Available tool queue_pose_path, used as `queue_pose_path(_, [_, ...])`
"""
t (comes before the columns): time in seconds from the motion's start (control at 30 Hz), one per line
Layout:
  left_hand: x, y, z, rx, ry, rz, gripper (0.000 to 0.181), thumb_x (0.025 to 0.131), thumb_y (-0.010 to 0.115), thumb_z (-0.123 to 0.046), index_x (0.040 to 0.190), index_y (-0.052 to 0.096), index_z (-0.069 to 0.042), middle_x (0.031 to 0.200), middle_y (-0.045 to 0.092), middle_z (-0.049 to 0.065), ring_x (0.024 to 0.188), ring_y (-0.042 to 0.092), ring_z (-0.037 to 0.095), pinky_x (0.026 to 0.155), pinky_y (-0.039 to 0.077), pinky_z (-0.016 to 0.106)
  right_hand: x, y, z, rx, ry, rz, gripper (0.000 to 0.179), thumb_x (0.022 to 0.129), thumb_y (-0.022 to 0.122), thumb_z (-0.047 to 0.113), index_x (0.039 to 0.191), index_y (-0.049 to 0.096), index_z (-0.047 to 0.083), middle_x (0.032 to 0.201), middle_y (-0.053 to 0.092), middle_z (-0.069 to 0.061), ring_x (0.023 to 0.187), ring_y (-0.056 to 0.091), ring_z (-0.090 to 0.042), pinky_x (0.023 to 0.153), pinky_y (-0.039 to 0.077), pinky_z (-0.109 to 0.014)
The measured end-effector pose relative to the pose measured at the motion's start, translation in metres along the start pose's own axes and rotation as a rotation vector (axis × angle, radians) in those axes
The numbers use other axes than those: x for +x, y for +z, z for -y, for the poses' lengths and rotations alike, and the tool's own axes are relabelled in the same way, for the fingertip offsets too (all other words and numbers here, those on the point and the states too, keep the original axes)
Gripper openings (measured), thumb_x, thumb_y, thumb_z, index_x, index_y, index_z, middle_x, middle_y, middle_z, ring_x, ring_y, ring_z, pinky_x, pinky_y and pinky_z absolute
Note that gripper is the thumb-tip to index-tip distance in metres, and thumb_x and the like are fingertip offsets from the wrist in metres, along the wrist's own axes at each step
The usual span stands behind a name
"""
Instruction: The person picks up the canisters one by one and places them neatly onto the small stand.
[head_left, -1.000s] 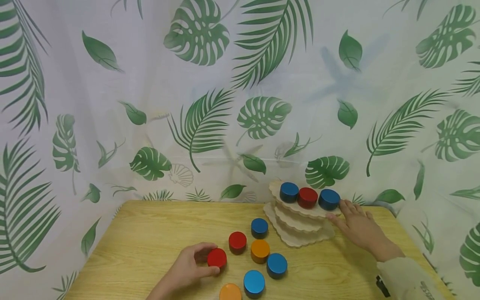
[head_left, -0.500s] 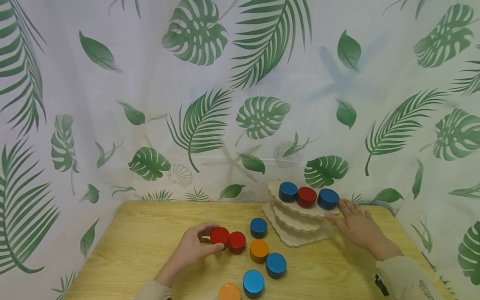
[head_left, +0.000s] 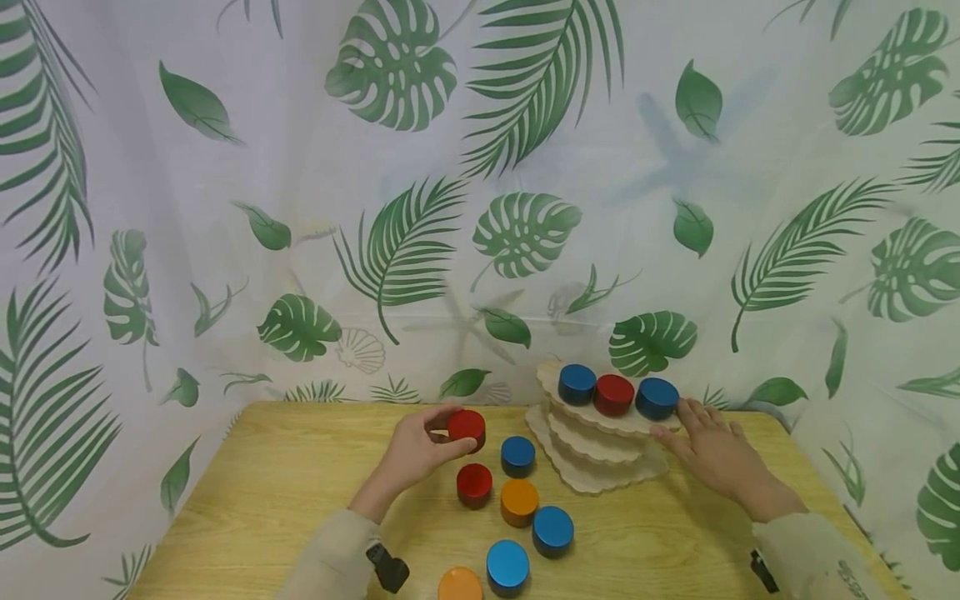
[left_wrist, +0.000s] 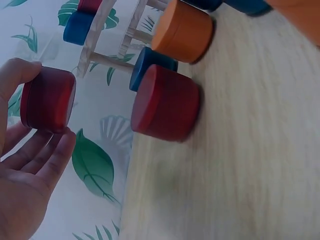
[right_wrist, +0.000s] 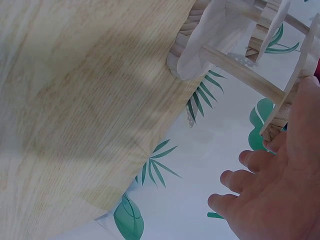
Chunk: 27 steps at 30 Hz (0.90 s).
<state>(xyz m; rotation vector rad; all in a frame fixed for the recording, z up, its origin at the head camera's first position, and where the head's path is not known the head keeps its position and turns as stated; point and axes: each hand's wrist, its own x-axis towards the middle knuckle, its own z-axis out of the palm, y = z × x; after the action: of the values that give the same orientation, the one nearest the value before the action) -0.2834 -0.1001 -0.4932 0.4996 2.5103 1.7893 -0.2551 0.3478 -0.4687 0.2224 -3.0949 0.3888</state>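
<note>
Hands: left grips red cylinder, farther back than before; right (loosely spread) touches stand.

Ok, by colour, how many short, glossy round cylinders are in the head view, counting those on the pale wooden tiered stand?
Red glossy cylinders: 3, one in the left hand
Blue glossy cylinders, light and dark together: 5
Orange glossy cylinders: 2, one cut off by the frame edge
Total: 10

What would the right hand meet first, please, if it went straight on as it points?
Its fingers would likely meet the blue cylinder at the right end of the top tier; depth is unclear.
</note>
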Motion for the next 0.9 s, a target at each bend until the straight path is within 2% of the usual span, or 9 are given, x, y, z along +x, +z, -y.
queue_pose_path(0.2, [0.020, 0.013, -0.013, -0.010, 0.023, 0.013, 0.055, 0.089, 0.087, -0.025, 0.138, 0.067, -0.008, 0.123, 0.074, 0.010, 0.106, 0.070, 0.024, 0.091, 0.062, 0.033, -0.002, 0.001, -0.001, 0.009, 0.004, 0.002, 0.091, 0.110, 0.038, 0.062, 0.156, 0.032, -0.016, 0.161, 0.027, -0.043, 0.145, 0.025, -0.069, 0.112, 0.024, -0.084])
queue_pose_path(0.37, [0.035, 0.025, -0.023, 0.017, 0.055, 0.013, 0.056, 0.089, 0.087, -0.026, 0.139, 0.067, -0.009, 0.126, 0.073, 0.010, 0.105, 0.070, 0.023, 0.090, 0.062, 0.032, -0.002, 0.001, -0.002, 0.019, 0.003, 0.001, 0.091, 0.110, 0.038, 0.061, 0.157, 0.031, -0.015, 0.162, 0.027, -0.043, 0.146, 0.024, -0.068, 0.112, 0.024, -0.084])
queue_pose_path(0.6, [0.051, 0.035, -0.037, 0.034, 0.082, 0.005, 0.057, 0.089, 0.086, -0.024, 0.138, 0.067, -0.005, 0.129, 0.072, 0.014, 0.102, 0.072, 0.028, 0.089, 0.063, 0.034, 0.000, 0.001, -0.002, 0.011, 0.001, 0.000, 0.090, 0.110, 0.037, 0.061, 0.157, 0.031, -0.015, 0.162, 0.027, -0.043, 0.146, 0.025, -0.068, 0.111, 0.024, -0.084])
queue_pose_path(0.9, [0.068, 0.045, -0.044, 0.059, 0.049, -0.014, 0.056, 0.090, 0.085, -0.025, 0.140, 0.066, -0.007, 0.130, 0.073, 0.012, 0.107, 0.072, 0.029, 0.088, 0.062, 0.032, -0.002, 0.000, 0.000, 0.011, -0.003, -0.002, 0.090, 0.110, 0.037, 0.061, 0.157, 0.031, -0.016, 0.161, 0.028, -0.043, 0.145, 0.026, -0.068, 0.111, 0.025, -0.085])
